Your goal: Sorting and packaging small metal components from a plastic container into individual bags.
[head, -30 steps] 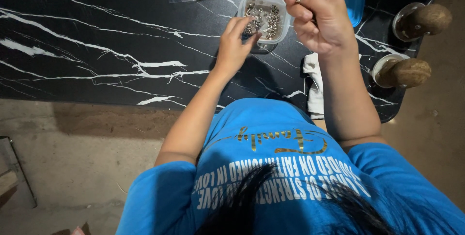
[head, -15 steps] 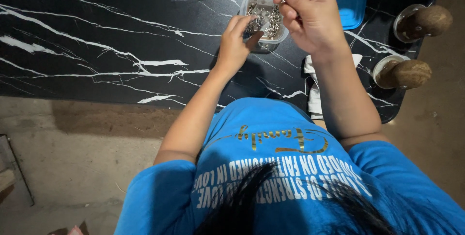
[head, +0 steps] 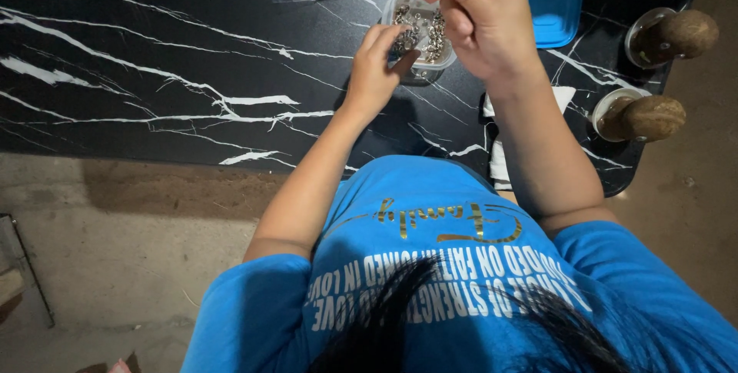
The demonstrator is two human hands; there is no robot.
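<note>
Since the earlier frame, the right hand (head: 484,23) has been drawn left and slightly down, so that it now hangs over the clear plastic tub (head: 421,34) rather than beside it. Its thumb and forefinger are pinched narrowly at 11 o'clock of the hand; something small seems to be held there, but it cannot be made out. The left hand (head: 380,69) is rested at the tub's 7 o'clock edge, fingertips dipped among the small metal pieces (head: 419,28) inside, with nothing visibly gripped. Sorting or picking of the pieces appears to be the step in hand; a fine pinch on a single piece would be called for next. At 3 o'clock of the tub a blue lid (head: 555,5) is laid flat on the black marbled table (head: 154,58), and two round brown objects in dishes (head: 653,115) are set further right.
</note>
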